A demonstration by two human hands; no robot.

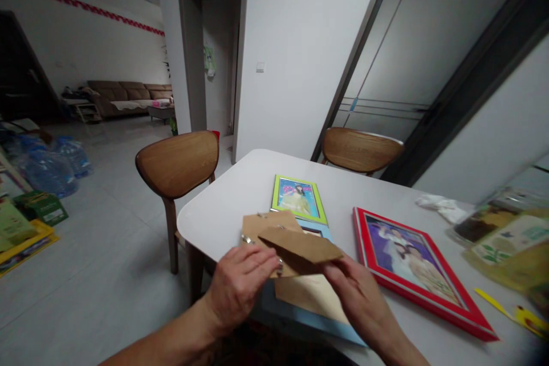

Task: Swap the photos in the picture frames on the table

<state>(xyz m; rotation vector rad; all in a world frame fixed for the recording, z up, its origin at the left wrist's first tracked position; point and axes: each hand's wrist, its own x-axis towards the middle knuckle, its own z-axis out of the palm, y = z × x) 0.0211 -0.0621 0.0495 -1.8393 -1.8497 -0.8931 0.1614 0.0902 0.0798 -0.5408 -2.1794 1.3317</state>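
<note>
A brown backing board (261, 223) with small metal clips is held up above the table, and my left hand (242, 283) is closed on its lower left edge. From it a brown flap (302, 244) stands out at an angle, its right end pinched by my right hand (354, 291). Below both hands lies a light blue frame (313, 326) with a tan panel (315, 294) in it. Behind the board is a green photo frame (319, 203). To the right of my right hand rests a red photo frame (366, 240).
The white table (338, 183) has a white cloth (441, 206), a yellow tool (493, 302) and a clear yellowish package (501, 257) on its right side. Wooden chairs (180, 163) stand at its far edges. Water bottles (49, 171) are on the floor at left.
</note>
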